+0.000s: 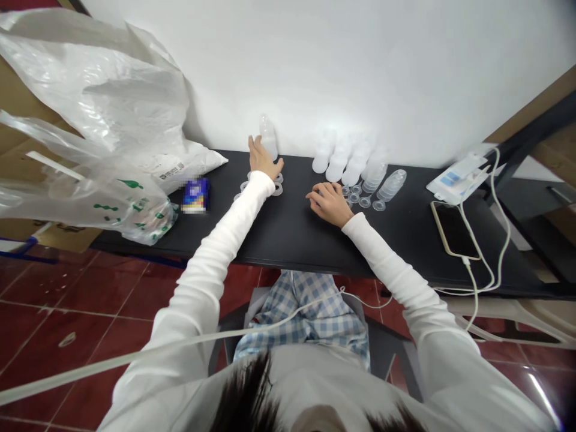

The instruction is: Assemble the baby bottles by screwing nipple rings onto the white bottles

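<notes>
While the person is seated at the long black table (292, 234) set against a white wall, two big crumpled bags of transparent plastic (90, 120) are seen piled on its left end. A row of clear plastic bottles (346, 157) is laid close together by the wall, right of the middle. One more clear plastic bottle (268, 137) is stood upright apart from them, its long axis vertical, very near the wall.

The left hand (262, 159) is stretched far forward and is the nearer one: the upright bottle lies just beyond its fingertips, slightly to the right. The thumb is spread away from the fingers and nothing is clasped; whether the bottle's foot is touched cannot be decided. The right hand (330, 203) is rested on the table, well apart from that bottle, fingers bent down; whether something small is pinched under them cannot be told. Small clear funnel-shaped pieces (360, 197) are scattered just right of it, and flat clear rings (275, 187) lie by the left wrist.
</notes>
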A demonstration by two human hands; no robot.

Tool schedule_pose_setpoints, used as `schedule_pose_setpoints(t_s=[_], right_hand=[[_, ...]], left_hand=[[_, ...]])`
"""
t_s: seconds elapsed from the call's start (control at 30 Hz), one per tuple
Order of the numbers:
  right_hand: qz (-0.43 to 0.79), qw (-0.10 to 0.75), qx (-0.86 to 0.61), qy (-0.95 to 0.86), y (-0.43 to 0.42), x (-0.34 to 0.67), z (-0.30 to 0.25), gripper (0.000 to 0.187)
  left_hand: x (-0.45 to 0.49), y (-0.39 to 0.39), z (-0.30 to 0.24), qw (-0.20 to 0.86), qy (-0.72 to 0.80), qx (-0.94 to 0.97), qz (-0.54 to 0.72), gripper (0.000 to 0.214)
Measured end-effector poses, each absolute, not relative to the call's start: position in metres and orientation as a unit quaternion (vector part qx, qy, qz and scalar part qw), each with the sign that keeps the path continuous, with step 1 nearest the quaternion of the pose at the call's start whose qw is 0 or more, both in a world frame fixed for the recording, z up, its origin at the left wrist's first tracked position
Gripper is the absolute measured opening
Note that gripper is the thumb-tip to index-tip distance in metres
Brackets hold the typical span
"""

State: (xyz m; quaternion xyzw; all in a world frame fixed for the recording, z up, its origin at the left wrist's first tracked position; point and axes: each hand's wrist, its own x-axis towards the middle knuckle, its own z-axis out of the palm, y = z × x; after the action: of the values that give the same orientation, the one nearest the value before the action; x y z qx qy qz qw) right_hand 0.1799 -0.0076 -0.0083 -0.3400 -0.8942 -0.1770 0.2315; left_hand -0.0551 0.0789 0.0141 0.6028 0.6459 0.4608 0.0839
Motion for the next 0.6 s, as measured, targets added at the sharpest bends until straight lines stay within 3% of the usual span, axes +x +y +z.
schedule_pose_setpoints(t_s=[0.17, 0.43, 0.6], right_hand=[[-0.170, 0.250, -0.336, -0.892, -0.007, 0.182, -0.006, 0.022], [-0.175, 0.271, -0.327, -0.888, -0.005, 0.185, -0.007, 0.021], [-0.178, 0.269, -0.330, -0.887, -0.006, 0.185, -0.007, 0.022]], left_hand=[[-0.053, 0.130, 0.022, 0.209, 0.691, 0.514, 0.464, 0.103], [-0.047, 0.139, 0.008, 0.237, 0.675, 0.469, 0.518, 0.073], [-0.038, 0.147, 0.021, 0.211, 0.733, 0.476, 0.438, 0.066]])
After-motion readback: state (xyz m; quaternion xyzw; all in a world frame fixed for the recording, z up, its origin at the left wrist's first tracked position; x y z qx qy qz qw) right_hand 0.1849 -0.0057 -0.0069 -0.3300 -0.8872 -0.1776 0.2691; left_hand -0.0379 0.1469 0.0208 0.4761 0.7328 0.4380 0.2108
